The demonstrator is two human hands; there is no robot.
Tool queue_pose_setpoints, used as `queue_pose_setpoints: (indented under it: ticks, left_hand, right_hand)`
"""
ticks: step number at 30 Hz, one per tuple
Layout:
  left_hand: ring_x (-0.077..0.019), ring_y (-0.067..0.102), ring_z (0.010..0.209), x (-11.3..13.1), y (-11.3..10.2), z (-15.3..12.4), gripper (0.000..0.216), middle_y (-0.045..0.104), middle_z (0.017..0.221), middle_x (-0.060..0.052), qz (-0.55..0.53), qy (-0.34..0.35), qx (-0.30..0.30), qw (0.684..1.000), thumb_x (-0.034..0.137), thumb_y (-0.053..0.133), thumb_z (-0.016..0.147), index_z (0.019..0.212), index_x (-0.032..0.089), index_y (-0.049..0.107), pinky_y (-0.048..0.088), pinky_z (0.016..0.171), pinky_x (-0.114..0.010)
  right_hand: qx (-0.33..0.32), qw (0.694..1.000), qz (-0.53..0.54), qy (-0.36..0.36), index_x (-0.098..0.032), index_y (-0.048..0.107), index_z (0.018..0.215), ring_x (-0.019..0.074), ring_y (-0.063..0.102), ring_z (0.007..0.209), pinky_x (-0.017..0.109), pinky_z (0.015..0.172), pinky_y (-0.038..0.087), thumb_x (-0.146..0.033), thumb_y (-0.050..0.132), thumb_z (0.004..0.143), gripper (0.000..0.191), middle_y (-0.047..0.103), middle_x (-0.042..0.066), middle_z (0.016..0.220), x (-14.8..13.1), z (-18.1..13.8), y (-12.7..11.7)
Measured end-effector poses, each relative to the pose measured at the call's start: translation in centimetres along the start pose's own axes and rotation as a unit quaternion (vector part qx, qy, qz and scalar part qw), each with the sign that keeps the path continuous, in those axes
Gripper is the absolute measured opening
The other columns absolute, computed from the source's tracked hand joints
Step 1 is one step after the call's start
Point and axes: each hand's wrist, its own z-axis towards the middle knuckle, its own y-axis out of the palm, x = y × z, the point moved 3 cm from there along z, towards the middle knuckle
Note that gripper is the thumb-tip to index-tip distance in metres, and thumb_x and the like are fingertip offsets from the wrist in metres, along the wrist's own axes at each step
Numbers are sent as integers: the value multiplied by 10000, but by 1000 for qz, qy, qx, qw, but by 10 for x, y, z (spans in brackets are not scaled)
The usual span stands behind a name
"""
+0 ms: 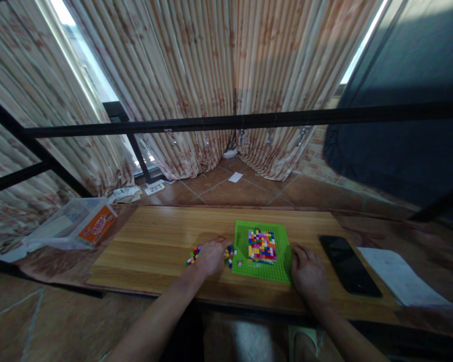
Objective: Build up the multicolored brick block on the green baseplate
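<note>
A green studded baseplate (243,229) lies flat on the wooden board, bearing a raised, roughly square block of many-coloured toy bricks (262,245). On its lower left part a loose pink brick (239,263) shows. My left hand (211,255) is over a pile of small loose bricks (192,255) beside the plate's left edge. Its fingers are bent and close together; anything between the fingertips is too small to make out. At the right edge of the plate, my right hand (308,271) rests with curled fingers against it.
A black phone (349,265) and white paper (402,276) lie to the right. At the far left stands a clear plastic box (70,221) with an orange label. A dark metal bar (211,123) crosses beyond the wooden board (154,236), in front of curtains.
</note>
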Motion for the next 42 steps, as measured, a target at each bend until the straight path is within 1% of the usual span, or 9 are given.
queue_pose_setpoints:
  ticks: [6,9,13,16,18,24,27,32,42]
  left_hand:
    - [-201,590,991,-3,-1,-5,289,658,1007,-60,-33,-11,19,999,93,478,786,1009,213,619,442,875,-306]
    - [-205,563,1066,-5,-1,-13,336,631,1129,-80,-41,-27,53,997,150,475,819,1137,198,572,414,948,-330]
    - [-270,420,1251,6,4,-22,623,472,1372,-114,-32,-20,102,994,413,597,782,1335,193,411,316,1058,-424]
    - [-315,339,1308,18,15,-21,803,389,1435,-133,-21,-28,112,993,534,640,716,1381,196,343,267,1073,-488]
    - [-323,335,1307,23,22,-18,781,398,1425,-139,-14,-35,116,993,513,649,716,1366,186,366,253,1074,-501]
    - [-257,430,1213,23,33,-9,331,543,1256,-89,-18,-11,134,991,300,540,834,1151,209,560,290,1053,-452]
    - [-229,475,1139,21,33,-6,232,588,1162,-72,-22,-7,142,990,213,477,861,1056,213,603,304,1038,-439]
    - [-217,503,1060,21,33,1,204,614,1072,-69,-10,-13,141,990,182,425,881,968,209,608,323,1008,-441]
    - [-244,471,1135,22,32,1,257,610,1152,-82,21,-69,153,986,138,438,852,1059,205,576,197,1078,-539]
  right_hand:
    - [0,1000,-1,-5,-129,596,1057,243,519,1007,379,873,420,-204,398,864,287,593,124,1083,1,0,1]
    - [2,1000,-9,-4,-129,595,1056,242,518,1002,374,874,416,-201,398,865,283,592,123,1086,1,0,0]
    - [1,1000,-8,-1,-123,595,1056,241,520,1015,372,880,411,-211,388,882,285,593,124,1100,0,0,-1]
    - [4,1000,-1,-4,-125,598,1054,241,524,1025,377,879,412,-221,377,891,291,598,125,1090,1,0,0]
    - [5,1000,3,-9,-128,602,1050,243,524,1025,382,876,415,-225,377,890,293,600,127,1085,2,0,1]
    - [18,1000,6,-11,-130,607,1046,245,525,1018,392,886,419,-244,379,882,303,601,129,1072,5,0,4]
    - [12,1000,11,-14,-136,607,1049,244,533,1008,389,877,421,-237,375,880,304,602,127,1070,6,0,4]
    - [8,1000,4,-10,-141,597,1063,251,535,991,396,865,421,-250,371,871,316,599,126,1061,8,-2,6]
    - [14,1000,4,-27,-140,610,1039,265,529,1004,414,875,422,-269,369,870,321,599,136,1055,12,-2,11]
